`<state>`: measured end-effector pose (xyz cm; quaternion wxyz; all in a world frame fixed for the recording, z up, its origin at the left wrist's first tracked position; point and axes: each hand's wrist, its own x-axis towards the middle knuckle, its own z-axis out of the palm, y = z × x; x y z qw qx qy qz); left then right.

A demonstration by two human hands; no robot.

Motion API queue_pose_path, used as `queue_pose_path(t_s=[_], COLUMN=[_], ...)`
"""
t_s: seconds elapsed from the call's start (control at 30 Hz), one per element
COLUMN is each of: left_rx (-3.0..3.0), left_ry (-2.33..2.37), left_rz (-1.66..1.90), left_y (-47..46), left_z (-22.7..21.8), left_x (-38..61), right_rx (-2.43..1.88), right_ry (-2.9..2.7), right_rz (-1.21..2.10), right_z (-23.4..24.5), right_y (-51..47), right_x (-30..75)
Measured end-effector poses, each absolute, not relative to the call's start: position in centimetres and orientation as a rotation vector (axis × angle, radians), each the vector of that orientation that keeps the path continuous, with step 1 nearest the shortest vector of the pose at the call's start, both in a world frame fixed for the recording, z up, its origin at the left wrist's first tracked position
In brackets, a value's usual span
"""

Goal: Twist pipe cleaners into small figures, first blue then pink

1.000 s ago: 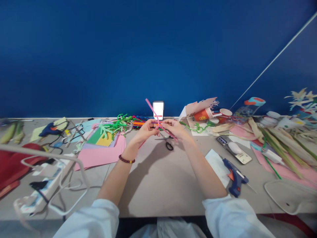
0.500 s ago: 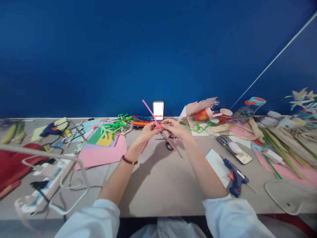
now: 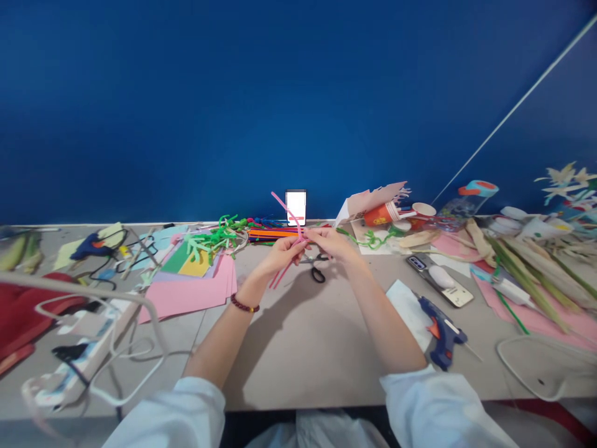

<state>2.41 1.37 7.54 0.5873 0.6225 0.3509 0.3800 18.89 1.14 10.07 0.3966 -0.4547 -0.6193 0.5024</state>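
Pink pipe cleaners (image 3: 291,214) cross between my two hands, held above the table. One end sticks up in front of the phone, and two ends hang down beneath my left hand. My left hand (image 3: 285,252) pinches them from the left, near where they cross. With bent fingers, my right hand (image 3: 329,241) pinches the same crossing from the right. My fingertips almost meet and hide part of the join. Black-handled scissors (image 3: 318,274) lie on the table just below my hands. Behind them are bundled coloured pipe cleaners (image 3: 265,235).
A lit phone (image 3: 296,207) leans against the blue wall. Pink paper sheets (image 3: 186,297) and green pipe-cleaner pieces (image 3: 219,233) lie left, beyond a power strip (image 3: 88,348). On the right are a blue glue gun (image 3: 441,333), a phone (image 3: 438,280), paper cups (image 3: 380,214) and dried husks (image 3: 536,274).
The pink pipe cleaners have turned in my hands: the ends that pointed down to the right now hang at the lower left. Both hands stay near the same place.
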Motion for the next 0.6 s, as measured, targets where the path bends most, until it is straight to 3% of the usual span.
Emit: queue_pose_path(t_s=[0.27,0.6], left_rx=[1.464,1.402], left_ry=[0.767,0.737], left_rz=[0.687,0.866], left_y=[0.8,0.1], left_z=[7.3,7.9], left_x=[2.6,3.8], right_rx=[-1.006,-0.83], right_ry=[-1.464,-1.061], right_rz=[1.473,1.558], right_z=[9.6,9.5], right_y=[1.1,1.3], right_x=[18.4,17.7])
